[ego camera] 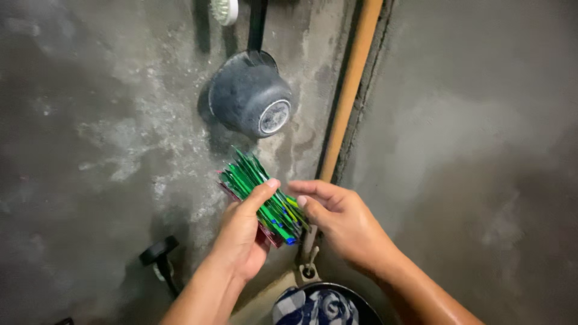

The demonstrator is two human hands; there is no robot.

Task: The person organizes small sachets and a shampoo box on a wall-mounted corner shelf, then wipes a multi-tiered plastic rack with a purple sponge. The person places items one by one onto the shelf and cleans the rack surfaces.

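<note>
Sachets (265, 195), a thick green foil stack of them, sit clamped in the left hand (244, 232), thumb pressed across the top. The stack's long axis runs from upper left, toward the dark hanging dipper (250, 96), down to lower right. The right hand (340, 219) is loosely open, fingertips touching the stack's lower right end, in front of the concrete wall (90, 120) and orange pipe (355, 78).
</note>
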